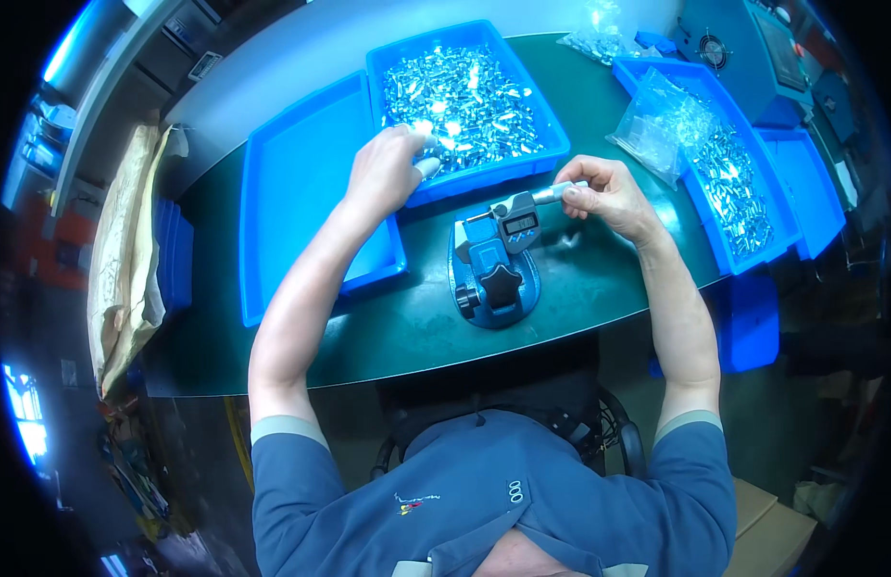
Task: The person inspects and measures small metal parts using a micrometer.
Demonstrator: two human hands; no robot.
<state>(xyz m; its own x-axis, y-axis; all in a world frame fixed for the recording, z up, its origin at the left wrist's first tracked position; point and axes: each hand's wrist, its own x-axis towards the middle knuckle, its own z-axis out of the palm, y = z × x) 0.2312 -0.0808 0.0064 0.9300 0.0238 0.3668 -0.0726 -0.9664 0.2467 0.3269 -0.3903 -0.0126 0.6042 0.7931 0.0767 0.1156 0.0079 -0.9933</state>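
My left hand [386, 171] is over the near left edge of a blue bin [553, 144] heaped with small shiny metal parts [464, 101]. Pale covers show on its fingertips. Thumb and forefinger look apart there, with no part clearly visible between them. My right hand [609, 199] is closed round the silver thimble of a digital micrometer [518, 223]. A blue stand [498, 288] with a dark star-shaped knob holds the micrometer on the green table, in front of the bin. I cannot make out any part between its measuring faces.
A shallow blue tray [256, 231] with a bare bottom lies under my left forearm. At right, another blue tray [712, 226] holds metal parts and clear plastic bags [657, 125]. A machine [743, 58] stands far right; brown paper sacking [128, 260] is at left.
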